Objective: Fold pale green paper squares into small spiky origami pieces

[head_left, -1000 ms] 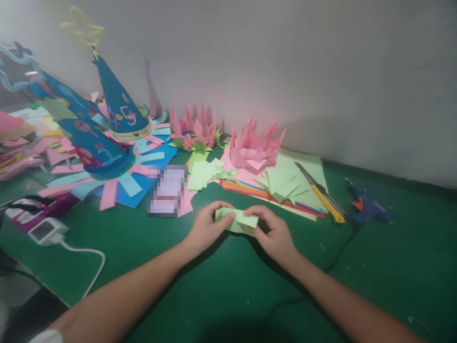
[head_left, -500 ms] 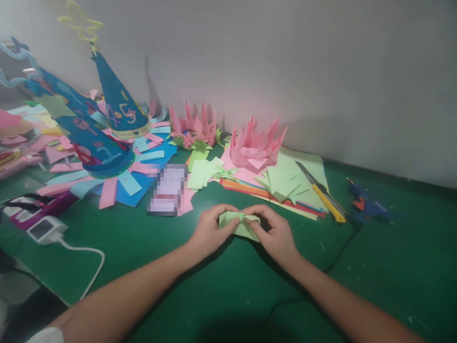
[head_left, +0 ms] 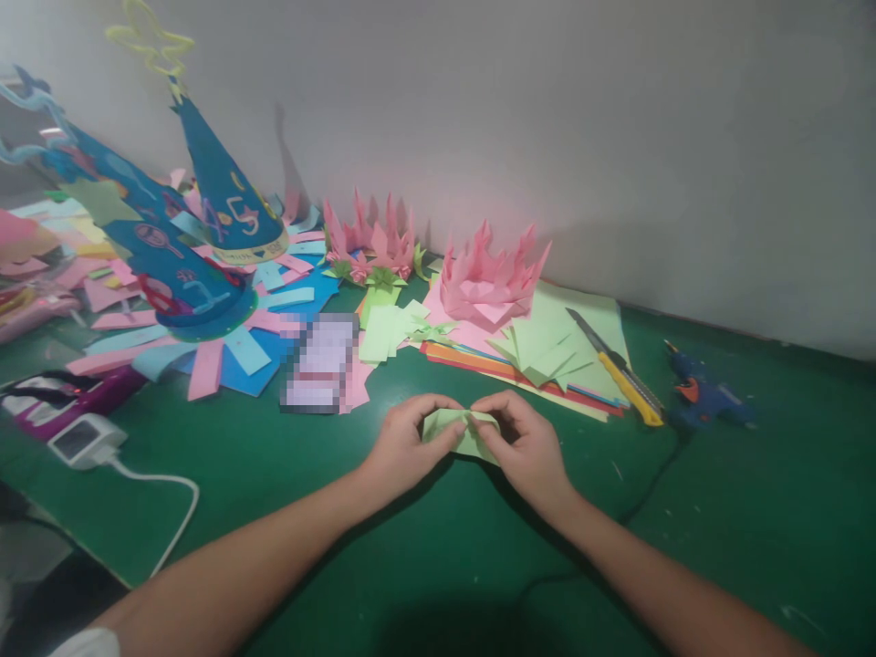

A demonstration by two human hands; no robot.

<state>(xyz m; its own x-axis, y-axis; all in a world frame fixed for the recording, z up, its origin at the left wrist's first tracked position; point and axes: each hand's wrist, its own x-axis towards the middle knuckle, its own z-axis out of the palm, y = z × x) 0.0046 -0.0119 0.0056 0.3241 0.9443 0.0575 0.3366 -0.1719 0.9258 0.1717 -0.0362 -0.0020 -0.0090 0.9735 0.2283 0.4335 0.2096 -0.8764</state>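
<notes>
A small piece of light green paper (head_left: 472, 443), with folds in it, is held just above the green table between both hands. My left hand (head_left: 409, 444) pinches its left part, thumb in front and fingers behind. On the other side my right hand (head_left: 526, 449) grips the right part the same way, its thumb close to the left thumb near the top middle edge. Beyond the hands lie more folded light green paper pieces (head_left: 547, 351) and a pink paper crown (head_left: 487, 287).
A yellow utility knife (head_left: 633, 391) with its blade out rests right of the paper stack (head_left: 595, 315). A blue glue gun (head_left: 712, 401) lies farther right. Left stand blue cone hats (head_left: 223, 187), a phone-like pixelated object (head_left: 320, 363) and a white charger (head_left: 88, 442) with cable.
The thumbs and fingertips have shifted slightly along the green paper's top edge. Both hands keep hold of it in nearly the same place.
</notes>
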